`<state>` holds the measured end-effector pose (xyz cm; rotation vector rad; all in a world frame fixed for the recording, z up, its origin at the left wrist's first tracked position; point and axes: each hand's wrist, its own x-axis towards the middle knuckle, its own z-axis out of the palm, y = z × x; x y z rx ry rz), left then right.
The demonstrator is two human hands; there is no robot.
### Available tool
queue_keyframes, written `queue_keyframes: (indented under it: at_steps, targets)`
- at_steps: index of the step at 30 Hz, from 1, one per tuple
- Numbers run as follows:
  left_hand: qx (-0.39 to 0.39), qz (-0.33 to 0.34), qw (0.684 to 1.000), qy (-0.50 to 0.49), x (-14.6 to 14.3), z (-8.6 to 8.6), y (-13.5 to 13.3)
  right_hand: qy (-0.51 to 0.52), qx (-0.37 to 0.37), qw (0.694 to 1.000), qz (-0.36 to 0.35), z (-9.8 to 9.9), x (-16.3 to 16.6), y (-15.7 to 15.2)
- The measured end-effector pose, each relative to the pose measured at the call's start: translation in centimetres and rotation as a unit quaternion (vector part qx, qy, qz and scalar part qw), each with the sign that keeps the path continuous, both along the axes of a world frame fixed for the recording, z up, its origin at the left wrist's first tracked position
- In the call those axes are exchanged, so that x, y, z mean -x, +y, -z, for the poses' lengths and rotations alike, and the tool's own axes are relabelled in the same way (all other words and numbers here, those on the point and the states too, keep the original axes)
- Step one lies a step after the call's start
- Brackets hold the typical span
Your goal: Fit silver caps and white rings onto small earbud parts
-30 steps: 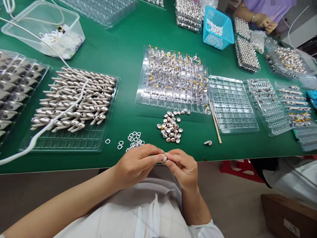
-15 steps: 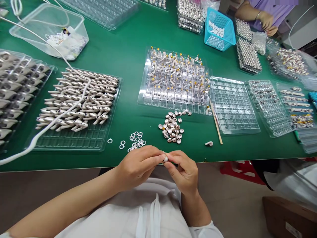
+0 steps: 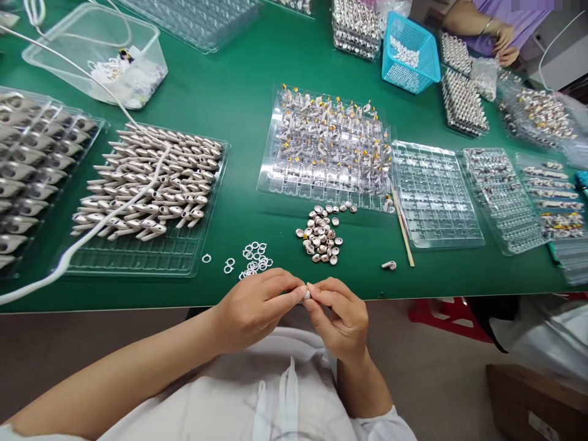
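Pinched between the fingertips of both hands is a small white earbud part [image 3: 307, 295], held just off the table's front edge. My left hand [image 3: 257, 303] closes on it from the left, and my right hand [image 3: 337, 312] from the right; the fingers hide most of it. Beyond them lies a pile of small round beige caps [image 3: 321, 236]. White rings [image 3: 255, 260] are scattered past my left hand. A single earbud shell with a stem [image 3: 389, 265] lies to the right, beside a thin wooden stick [image 3: 404, 229].
A clear tray of earbud parts with yellow tabs [image 3: 328, 147] stands behind the caps. To the left, a tray of stemmed shells [image 3: 151, 184] lies under a white cable [image 3: 92, 236]. Farther back are a blue basket [image 3: 410, 73] and a co-worker's hands [image 3: 505, 46].
Both hands keep their pinch on the small part, with only slight finger movement. The view has shifted a little, so the table things appear slightly to the right.
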<state>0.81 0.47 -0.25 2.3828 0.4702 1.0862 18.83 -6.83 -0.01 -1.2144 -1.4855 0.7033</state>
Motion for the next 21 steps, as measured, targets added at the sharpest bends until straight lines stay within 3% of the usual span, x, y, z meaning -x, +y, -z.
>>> queue_keyframes:
  at_steps: [12, 21]
  targets:
    - [0.054, -0.017, 0.998, -0.022, -0.2, 0.1, -0.5, -0.021, 0.018, 1.000, -0.004, -1.2, 0.0, 0.5]
    - [0.015, -0.034, 0.999, -0.030, -0.5, 0.2, 0.0, 0.002, 0.104, 0.994, 0.042, -1.6, 1.0, 0.5]
